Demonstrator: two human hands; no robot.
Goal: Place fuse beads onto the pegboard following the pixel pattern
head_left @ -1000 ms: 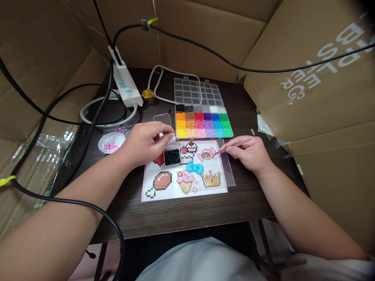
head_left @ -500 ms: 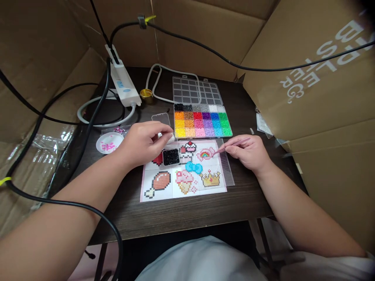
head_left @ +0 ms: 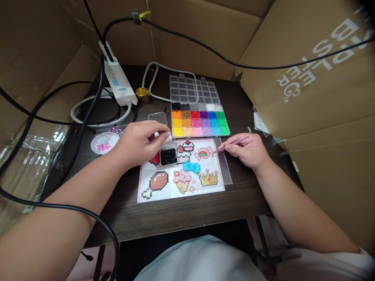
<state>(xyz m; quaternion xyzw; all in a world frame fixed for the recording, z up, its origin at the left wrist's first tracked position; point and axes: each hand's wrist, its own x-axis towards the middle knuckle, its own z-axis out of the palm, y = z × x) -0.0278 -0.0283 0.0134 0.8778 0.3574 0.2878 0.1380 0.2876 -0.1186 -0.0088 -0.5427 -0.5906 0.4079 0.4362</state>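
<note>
A pattern sheet (head_left: pixel 175 191) with pixel pictures lies on the dark table under a clear pegboard (head_left: pixel 225 168). My left hand (head_left: pixel 137 142) rests at the sheet's upper left, fingers pinched on a small white object (head_left: pixel 166 136). Just below it sits a small square tray of black beads (head_left: pixel 168 156). My right hand (head_left: pixel 249 150) grips pink tweezers (head_left: pixel 231 143), their tip beside the rainbow picture (head_left: pixel 203 153). A blue bead bow (head_left: pixel 191 167) lies in the sheet's middle.
An open bead box (head_left: pixel 200 120) with coloured compartments stands behind the sheet, lid (head_left: pixel 195 89) folded back. A white dish of pink beads (head_left: pixel 104 143) sits left. A power strip (head_left: pixel 117 83), cables and a gold cap (head_left: pixel 142 93) lie behind. Cardboard walls surround the table (head_left: pixel 181 214).
The view has shifted slightly, so everything sits a little further left in frame. Both hands keep their poses and holds.
</note>
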